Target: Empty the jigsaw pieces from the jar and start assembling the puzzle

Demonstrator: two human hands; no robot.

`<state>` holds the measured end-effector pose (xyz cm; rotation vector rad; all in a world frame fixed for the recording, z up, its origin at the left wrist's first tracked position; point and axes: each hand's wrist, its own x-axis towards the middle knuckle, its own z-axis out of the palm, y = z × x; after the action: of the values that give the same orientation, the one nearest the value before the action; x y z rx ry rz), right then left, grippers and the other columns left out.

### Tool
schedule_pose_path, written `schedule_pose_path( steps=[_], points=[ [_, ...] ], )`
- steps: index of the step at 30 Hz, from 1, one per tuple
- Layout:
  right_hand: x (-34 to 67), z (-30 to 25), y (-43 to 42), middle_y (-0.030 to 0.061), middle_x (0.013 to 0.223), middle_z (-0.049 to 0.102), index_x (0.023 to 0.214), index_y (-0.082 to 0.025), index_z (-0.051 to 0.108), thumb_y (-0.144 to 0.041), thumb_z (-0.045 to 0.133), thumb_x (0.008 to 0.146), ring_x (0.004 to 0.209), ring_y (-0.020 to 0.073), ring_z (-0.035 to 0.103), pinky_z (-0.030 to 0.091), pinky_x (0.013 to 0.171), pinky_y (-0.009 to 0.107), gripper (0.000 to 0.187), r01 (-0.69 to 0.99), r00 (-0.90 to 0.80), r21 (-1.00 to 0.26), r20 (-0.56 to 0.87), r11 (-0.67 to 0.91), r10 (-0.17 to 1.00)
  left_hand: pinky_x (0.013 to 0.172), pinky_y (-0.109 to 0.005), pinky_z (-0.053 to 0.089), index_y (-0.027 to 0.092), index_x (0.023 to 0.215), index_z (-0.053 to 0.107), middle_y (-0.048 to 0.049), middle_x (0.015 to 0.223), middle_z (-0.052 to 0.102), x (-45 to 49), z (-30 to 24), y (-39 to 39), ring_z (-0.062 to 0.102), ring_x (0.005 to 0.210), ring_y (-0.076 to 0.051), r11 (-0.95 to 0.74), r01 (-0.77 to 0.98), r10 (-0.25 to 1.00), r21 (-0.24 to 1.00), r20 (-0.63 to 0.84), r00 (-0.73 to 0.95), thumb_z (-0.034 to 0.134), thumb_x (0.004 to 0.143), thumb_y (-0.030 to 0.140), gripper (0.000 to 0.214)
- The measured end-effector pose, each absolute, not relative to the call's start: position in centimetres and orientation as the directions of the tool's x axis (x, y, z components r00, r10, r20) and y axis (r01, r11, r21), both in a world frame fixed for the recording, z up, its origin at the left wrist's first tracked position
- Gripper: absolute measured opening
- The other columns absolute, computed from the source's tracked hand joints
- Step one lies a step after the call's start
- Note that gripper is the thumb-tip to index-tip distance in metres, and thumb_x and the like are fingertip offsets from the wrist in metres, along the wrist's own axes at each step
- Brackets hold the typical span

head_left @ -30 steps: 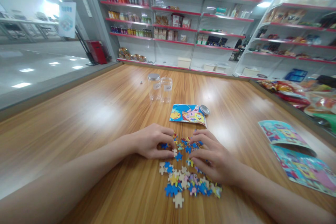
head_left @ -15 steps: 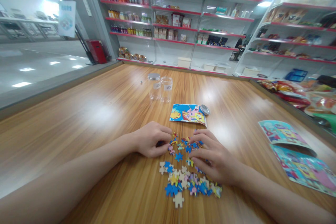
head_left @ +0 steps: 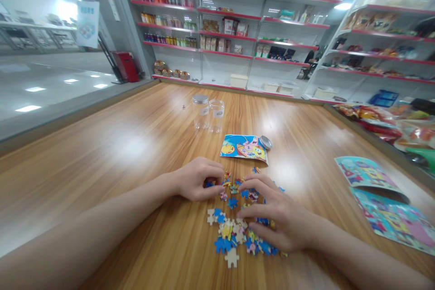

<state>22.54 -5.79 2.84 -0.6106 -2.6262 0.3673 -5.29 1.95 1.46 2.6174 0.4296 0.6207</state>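
Note:
Several loose jigsaw pieces (head_left: pixel 234 231), mostly blue, yellow and pale, lie scattered on the wooden table (head_left: pixel 136 154) in front of me. My left hand (head_left: pixel 197 179) rests at the pile's left edge with its fingers curled, pinching a blue piece. Spread flat over the right side of the pile is my right hand (head_left: pixel 272 215), fingertips touching the pieces. Just beyond the hands lies a colourful cartoon picture card (head_left: pixel 243 147).
Two clear plastic jars (head_left: pixel 208 114) stand farther back, one with a metal lid; a loose lid (head_left: pixel 265 142) lies by the card. Printed puzzle bags (head_left: pixel 380 195) lie at the right. Snack packets line the right edge. Store shelves stand behind.
My right hand slid down toward me over the pieces. My left hand closed its fingers on a blue piece at the pile's left edge.

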Motion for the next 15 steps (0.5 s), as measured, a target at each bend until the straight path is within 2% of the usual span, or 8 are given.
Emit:
schedule_pose_path(
  steps=[4, 8, 10, 15],
  points=[
    [22.85, 3.17, -6.01, 0.0111, 0.134, 0.05, 0.118, -0.024, 0.068, -0.009, 0.06, 0.076, 0.132, 0.0315, 0.041, 0.041, 0.109, 0.055, 0.045, 0.336, -0.833, -0.383, 0.305, 0.86, 0.461, 0.058, -0.025, 0.038, 0.016, 0.076, 0.061, -0.0027, 0.071, 0.058, -5.34, 1.49, 2.04, 0.051, 0.061, -0.012, -0.861, 0.181, 0.38, 0.475, 0.367, 0.849, 0.058, 0.093, 0.029, 0.022],
    [23.13, 3.25, -5.98, 0.0109, 0.137, 0.048, 0.122, -0.025, 0.066, -0.009, 0.058, 0.065, 0.132, 0.033, 0.041, 0.039, 0.11, 0.058, 0.06, 0.3, -0.864, -0.417, 0.263, 0.858, 0.43, 0.058, -0.025, 0.039, 0.016, 0.076, 0.062, -0.0028, 0.071, 0.059, -5.39, 1.56, 1.99, 0.052, 0.061, -0.012, -0.863, 0.178, 0.375, 0.472, 0.365, 0.852, 0.058, 0.093, 0.029, 0.022],
    [23.14, 3.15, -5.91, 0.0107, 0.137, 0.048, 0.122, -0.024, 0.067, -0.01, 0.06, 0.067, 0.132, 0.0319, 0.042, 0.039, 0.111, 0.056, 0.057, 0.297, -0.867, -0.415, 0.259, 0.86, 0.425, 0.058, -0.025, 0.04, 0.016, 0.076, 0.063, -0.0033, 0.072, 0.06, -5.38, 1.6, 1.98, 0.054, 0.062, -0.012, -0.864, 0.171, 0.368, 0.474, 0.363, 0.856, 0.058, 0.093, 0.028, 0.022],
    [22.79, 2.76, -5.74, 0.0106, 0.135, 0.05, 0.115, -0.025, 0.07, -0.025, 0.069, 0.087, 0.133, 0.0302, 0.041, 0.04, 0.111, 0.052, 0.029, 0.332, -0.841, -0.346, 0.312, 0.878, 0.441, 0.059, -0.025, 0.041, 0.016, 0.074, 0.063, -0.0043, 0.072, 0.061, -5.43, 1.5, 2.04, 0.056, 0.063, -0.013, -0.865, 0.161, 0.358, 0.476, 0.36, 0.861, 0.057, 0.094, 0.028, 0.024]
  ],
)
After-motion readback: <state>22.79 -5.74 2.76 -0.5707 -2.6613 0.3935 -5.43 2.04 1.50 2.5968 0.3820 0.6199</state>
